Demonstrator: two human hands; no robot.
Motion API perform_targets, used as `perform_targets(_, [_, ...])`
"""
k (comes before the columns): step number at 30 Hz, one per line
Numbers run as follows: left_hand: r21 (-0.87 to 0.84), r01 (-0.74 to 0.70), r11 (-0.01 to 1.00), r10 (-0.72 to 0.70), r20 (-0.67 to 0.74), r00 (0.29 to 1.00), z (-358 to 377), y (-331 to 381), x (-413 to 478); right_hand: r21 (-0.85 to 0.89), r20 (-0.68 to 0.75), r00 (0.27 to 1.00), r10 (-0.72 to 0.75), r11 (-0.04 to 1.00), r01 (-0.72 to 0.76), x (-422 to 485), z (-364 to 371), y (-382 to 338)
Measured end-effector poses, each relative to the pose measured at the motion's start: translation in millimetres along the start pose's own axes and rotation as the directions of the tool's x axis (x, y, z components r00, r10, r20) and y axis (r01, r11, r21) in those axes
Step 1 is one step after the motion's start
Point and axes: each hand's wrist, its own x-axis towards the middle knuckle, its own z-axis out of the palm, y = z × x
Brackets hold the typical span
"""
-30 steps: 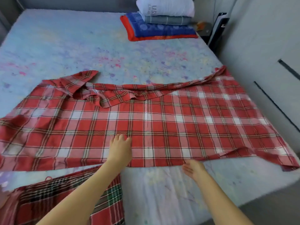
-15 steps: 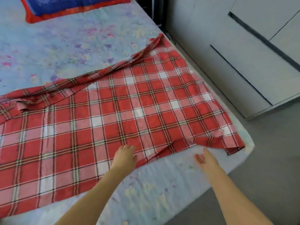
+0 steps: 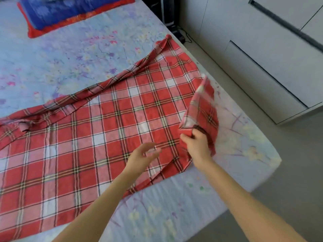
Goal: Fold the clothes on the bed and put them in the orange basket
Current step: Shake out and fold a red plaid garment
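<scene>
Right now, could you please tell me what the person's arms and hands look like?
The left arm and right arm show no sleeves in view. The left hand and right hand wear no gloves. I see no watch, bracelet or ring, though the left fingers are blurred.

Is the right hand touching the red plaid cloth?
Touching. The head view shows the right hand pinching the red plaid cloth by its near corner, lifted off the bed.

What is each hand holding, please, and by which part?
The right hand grips the red plaid cloth by its lifted near right corner; the left hand holds nothing.
</scene>
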Motion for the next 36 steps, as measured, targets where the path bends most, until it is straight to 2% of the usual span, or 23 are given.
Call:
perform_targets(1, [-0.247,0.101,0.964,-0.095,0.037,0.995,-5,15,0,-0.111,0.149,0.984,-0.102,0.987,0.119,-21,20,-13])
perform_targets(2, [-0.436,0.196,0.878,-0.184,0.07,0.98,-11,27,3,-0.193,0.281,0.946,-0.161,0.956,0.22,-40,35,-21])
perform_targets(4, [-0.508,0.27,0.818,-0.267,0.081,0.96,-29,39,6,-0.288,0.437,0.878,-0.192,0.895,0.34,-69,56,-34])
perform_targets(6, [-0.386,0.208,0.899,-0.25,-0.061,0.966,-49,41,3,-0.299,0.533,0.839,-0.105,0.905,0.304,-85,67,-44])
perform_targets(7, [-0.354,0.182,0.918,-0.243,-0.137,0.96,-60,39,-1,-0.245,0.555,0.831,-0.034,0.948,0.202,-91,71,-49])
perform_targets(8, [-0.357,0.18,0.916,-0.256,-0.178,0.95,-69,36,-4,-0.141,0.56,0.827,0.045,0.989,0.041,-96,70,-57])
perform_targets(9, [-0.387,0.18,0.904,-0.274,-0.201,0.941,-82,34,-12,-0.019,0.562,0.812,0.157,0.984,-0.177,-99,72,-65])
perform_targets(11, [-0.413,0.179,0.893,-0.282,-0.204,0.938,-102,28,-24,0.173,0.58,0.722,0.377,0.809,-0.562,-100,77,-73])
perform_targets(12, [-0.421,0.18,0.889,-0.281,-0.192,0.94,-114,25,-32,0.222,0.582,0.671,0.46,0.704,-0.675,-101,82,-77])
perform_targets(13, [-0.425,0.175,0.888,-0.268,-0.17,0.948,-123,23,-38,0.256,0.577,0.63,0.519,0.618,-0.743,-100,88,-78])
perform_targets(14, [-0.43,0.171,0.886,-0.256,-0.148,0.955,-131,23,-47,0.275,0.565,0.615,0.55,0.577,-0.769,-101,96,-80])
perform_targets(18, [-0.447,0.164,0.879,-0.214,-0.063,0.975,-166,16,-76,0.345,0.544,0.576,0.61,0.462,-0.817,-118,131,-90])
perform_targets(21, [-0.459,0.144,0.877,-0.186,-0.047,0.981,-197,9,-99,0.399,0.488,0.603,0.631,0.453,-0.797,-127,151,-95])
perform_targets(24, [-0.406,0.138,0.904,-0.163,-0.028,0.986,-228,-3,-122,0.39,0.388,0.654,0.649,0.528,-0.755,-145,166,-108])
perform_targets(26, [-0.391,0.142,0.909,-0.159,-0.01,0.987,-248,-15,-136,0.321,0.384,0.707,0.593,0.632,-0.705,-161,180,-117])
perform_targets(28, [-0.392,0.153,0.907,-0.17,-0.01,0.985,-264,-26,-147,0.297,0.348,0.728,0.59,0.667,-0.683,-170,192,-119])
perform_targets(30, [-0.361,0.144,0.922,-0.174,-0.05,0.984,-287,-42,-159,0.276,0.28,0.778,0.562,0.73,-0.626,-182,206,-123])
perform_targets(36, [-0.325,0.203,0.924,-0.267,-0.167,0.949,-340,-88,-177,0.383,0.097,0.925,0.368,0.844,-0.376,-205,224,-173])
